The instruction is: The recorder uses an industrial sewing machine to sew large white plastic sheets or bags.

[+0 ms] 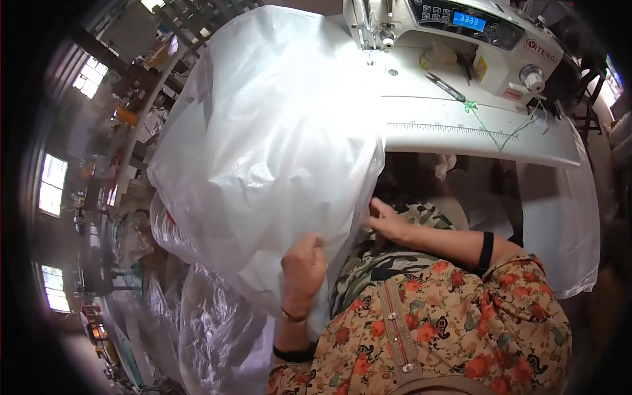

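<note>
A large glossy white plastic sheet point(257, 151) spreads over the left part of the sewing table and hangs down toward my lap. My left hand point(305, 268) is curled closed over the near part of the sheet, its fingers pinching the material. At the sheet's right edge, my right hand point(390, 222) has its thumb and fingers bent around the border; the fingertips are slightly blurred. The white sewing machine point(454, 26) stands beyond, with its needle area just past the sheet's far right side.
On the machine bed point(421, 138) lie thread snips point(446, 87) and a loose green thread point(484, 125). Crumpled clear plastic point(210, 329) hangs at the lower left. Another white sheet point(559, 217) drapes off the table's right end.
</note>
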### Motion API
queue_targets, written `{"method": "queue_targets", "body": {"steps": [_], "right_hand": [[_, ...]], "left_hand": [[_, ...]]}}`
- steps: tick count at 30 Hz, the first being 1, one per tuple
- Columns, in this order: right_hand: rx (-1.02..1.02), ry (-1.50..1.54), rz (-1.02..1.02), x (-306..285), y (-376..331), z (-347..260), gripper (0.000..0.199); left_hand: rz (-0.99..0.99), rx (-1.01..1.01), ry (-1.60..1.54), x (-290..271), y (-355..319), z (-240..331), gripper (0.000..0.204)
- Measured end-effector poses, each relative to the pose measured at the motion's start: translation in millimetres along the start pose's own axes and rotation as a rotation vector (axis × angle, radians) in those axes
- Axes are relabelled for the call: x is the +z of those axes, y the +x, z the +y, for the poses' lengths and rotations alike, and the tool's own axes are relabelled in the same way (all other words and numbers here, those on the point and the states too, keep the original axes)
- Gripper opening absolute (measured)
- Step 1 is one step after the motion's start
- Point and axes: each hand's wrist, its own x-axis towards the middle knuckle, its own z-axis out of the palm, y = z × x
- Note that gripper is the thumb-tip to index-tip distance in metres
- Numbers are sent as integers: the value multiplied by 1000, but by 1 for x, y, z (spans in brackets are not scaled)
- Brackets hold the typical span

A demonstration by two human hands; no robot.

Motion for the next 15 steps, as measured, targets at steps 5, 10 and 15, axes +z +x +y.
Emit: {"method": "queue_targets", "body": {"steps": [5,10,15], "right_hand": [[170,-215,-200,12,-5,9,26],[102,-114,-304,13,-25,-13,28],[10,-312,-284,34,-31,-44,65]], "left_hand": [[86,7,150,-38,12,0,12],[145,87,161,-51,18,6,14],[88,23,-59,-56,21,7,13]]}}
